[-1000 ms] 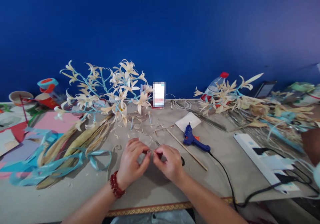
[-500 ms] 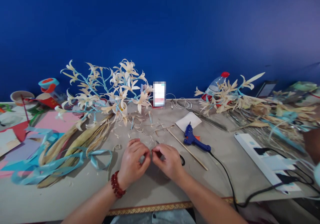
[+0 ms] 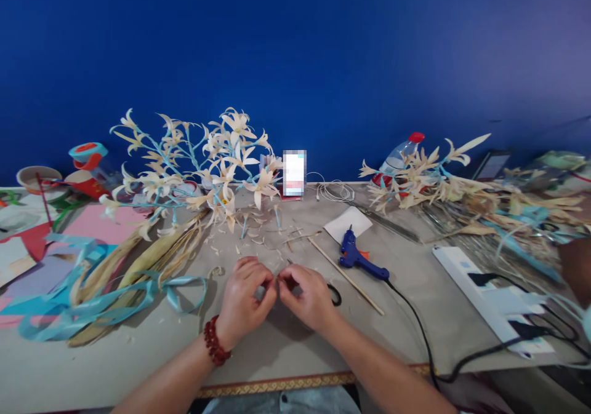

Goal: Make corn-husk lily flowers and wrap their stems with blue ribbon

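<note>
My left hand (image 3: 247,297), with a red bead bracelet (image 3: 215,341) at its wrist, is closed in a pinch of thumb and forefinger. My right hand (image 3: 307,297) pinches the same way, its fingertips meeting those of the left. Whatever lies between the fingertips is too small and hidden to make out. Under my right hand lie scissors (image 3: 335,295), showing a black handle loop and a bit of the tip. Small pale scraps (image 3: 258,240) are scattered just beyond my hands, and a thin wooden stick (image 3: 348,278) lies to their right.
Beyond the stick is a blue glue gun (image 3: 362,261) by a white card (image 3: 346,222), its cord running to a power strip (image 3: 480,303). Pale husk flowers (image 3: 226,174), dried husks (image 3: 143,266) and blue ribbon (image 3: 184,297) occupy the left. A person's arm (image 3: 577,266) shows far right.
My right hand has shifted slightly left, so its fingertips now meet the left hand's, and more of the scissors' handle shows. Other things keep their places.
</note>
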{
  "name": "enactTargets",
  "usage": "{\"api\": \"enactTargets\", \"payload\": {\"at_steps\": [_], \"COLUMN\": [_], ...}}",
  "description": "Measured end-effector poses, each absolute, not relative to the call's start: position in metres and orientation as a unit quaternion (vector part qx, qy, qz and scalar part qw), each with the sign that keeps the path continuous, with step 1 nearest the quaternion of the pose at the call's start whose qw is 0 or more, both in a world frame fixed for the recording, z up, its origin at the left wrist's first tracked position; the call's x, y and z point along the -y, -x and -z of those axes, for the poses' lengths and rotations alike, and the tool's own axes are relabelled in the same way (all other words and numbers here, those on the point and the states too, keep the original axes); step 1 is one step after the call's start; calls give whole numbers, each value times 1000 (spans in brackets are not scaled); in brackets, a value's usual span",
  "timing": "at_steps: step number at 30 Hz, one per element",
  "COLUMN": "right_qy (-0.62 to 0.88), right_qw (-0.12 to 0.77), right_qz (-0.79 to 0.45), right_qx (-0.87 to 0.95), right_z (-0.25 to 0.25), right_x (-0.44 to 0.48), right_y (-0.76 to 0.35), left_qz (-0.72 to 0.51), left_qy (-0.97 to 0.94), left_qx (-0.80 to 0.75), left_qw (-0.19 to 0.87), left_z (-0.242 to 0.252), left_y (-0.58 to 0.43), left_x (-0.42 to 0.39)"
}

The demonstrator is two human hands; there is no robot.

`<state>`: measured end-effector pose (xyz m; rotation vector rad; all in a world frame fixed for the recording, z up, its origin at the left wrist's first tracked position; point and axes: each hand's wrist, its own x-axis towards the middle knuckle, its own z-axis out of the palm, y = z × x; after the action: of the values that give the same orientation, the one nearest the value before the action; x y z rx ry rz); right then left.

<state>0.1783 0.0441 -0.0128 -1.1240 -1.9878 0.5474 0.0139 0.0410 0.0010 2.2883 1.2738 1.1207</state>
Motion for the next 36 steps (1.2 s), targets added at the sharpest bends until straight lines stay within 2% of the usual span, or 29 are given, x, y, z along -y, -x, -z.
{"api": "enactTargets", "payload": {"at_steps": [11,15,19,31,36], "right_qy": [481,442,440,413,433], "right_qw": [439,393,366,376,420], "right_qz": [-147,-190,-174,-103,-106], "right_qx": [745,784,801,823,791], "right_z": [10,4,9,11,11], "right_x": [-52,-47,-45,-44,-44], "right_y": [-201,-190,-183,-184,-191], "left_qz": [-407,-387,-383,-372,-400], "left_qy": [-785,-795,-799,-807,-782], "left_qx": [-454,-451,-449,-440,-469], "left_qw": [110,118,118,126,98], "left_z": [2,0,1,1,3], "left_y": [-10,-11,-11,-15,-4], "left_x": [-42,-41,-41,-40,-47]}}
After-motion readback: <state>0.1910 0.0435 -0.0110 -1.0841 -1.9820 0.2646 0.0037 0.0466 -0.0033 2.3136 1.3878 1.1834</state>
